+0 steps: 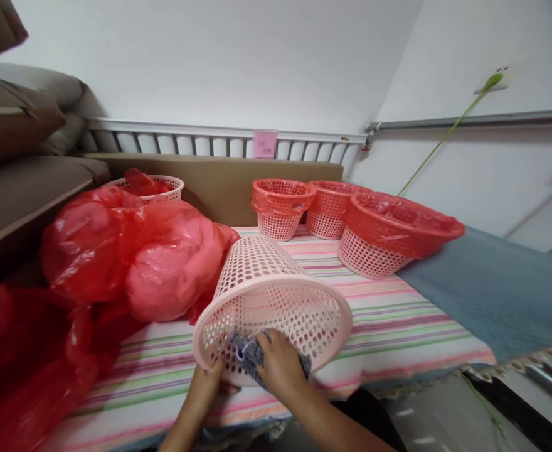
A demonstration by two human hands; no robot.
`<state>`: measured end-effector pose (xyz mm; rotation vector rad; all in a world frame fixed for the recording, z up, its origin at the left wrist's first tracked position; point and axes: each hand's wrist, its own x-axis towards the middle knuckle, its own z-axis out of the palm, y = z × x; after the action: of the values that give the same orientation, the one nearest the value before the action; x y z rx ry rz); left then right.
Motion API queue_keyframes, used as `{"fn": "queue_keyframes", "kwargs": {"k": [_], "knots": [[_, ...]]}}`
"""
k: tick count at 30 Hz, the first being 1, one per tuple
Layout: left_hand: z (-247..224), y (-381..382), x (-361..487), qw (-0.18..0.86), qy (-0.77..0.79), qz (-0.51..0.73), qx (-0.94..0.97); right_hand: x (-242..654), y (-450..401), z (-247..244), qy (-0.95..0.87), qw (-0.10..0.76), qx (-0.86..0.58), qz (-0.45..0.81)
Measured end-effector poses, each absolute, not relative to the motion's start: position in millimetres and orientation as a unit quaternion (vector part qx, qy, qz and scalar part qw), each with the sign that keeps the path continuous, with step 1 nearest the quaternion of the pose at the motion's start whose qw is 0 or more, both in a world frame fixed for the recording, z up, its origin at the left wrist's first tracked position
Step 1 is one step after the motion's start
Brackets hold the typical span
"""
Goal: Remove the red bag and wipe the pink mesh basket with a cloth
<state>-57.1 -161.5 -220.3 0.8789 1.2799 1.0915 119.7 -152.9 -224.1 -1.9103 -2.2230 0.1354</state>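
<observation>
So, looks like this one's mid-wipe, if I'm reading it right. The pink basket [257,254] is lying on its side on the striped cloth [421,320], front and centre, with its mouth facing the person. The left hand [209,375] has its fingers closed around the near-left part of the rim, thumb up on the edge, and the right hand [278,361] reaches inside the mouth with its fingers bunched over a grey cloth [256,355] pressed to the lower inner wall. No way to tell how much of the inside has been gone over, since the mesh looks the same all round at this blur. As for the rest, three baskets stand upright toward the back right, the left one [280,225], the middle one [325,224] and the front one [372,253], each with a red liner folded over its rim, so I'd call those three finished. The one in hand has no liner in it, so I'd guess that bit is left to do. There's also a pale basket [176,184] at the back left with red plastic in it, mostly hidden behind the puffy red bags [172,267], so I can't say whether it's sorted or not.
</observation>
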Motion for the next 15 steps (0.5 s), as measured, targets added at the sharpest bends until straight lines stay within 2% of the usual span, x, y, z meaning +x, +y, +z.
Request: {"fn": "queue_keyframes", "kwargs": {"k": [4, 8, 15], "knots": [[-236.6, -158.9, -51.2, 0.59, 0.564, 0.439, 0.375, 111.2, -134.0, -229.1, -0.74, 0.12, -0.661, 0.035], [-248.2, -155.1, -53.3, 0.608, 0.558, 0.415, 0.383, 97.3, -77.9, -233.6, -0.734, 0.147, -0.662, 0.038], [-255.5, -154.4, -55.9, 0.628, 0.527, 0.431, 0.378, 88.0, 26.1, -233.3, -0.725, 0.265, -0.634, 0.043]]}}
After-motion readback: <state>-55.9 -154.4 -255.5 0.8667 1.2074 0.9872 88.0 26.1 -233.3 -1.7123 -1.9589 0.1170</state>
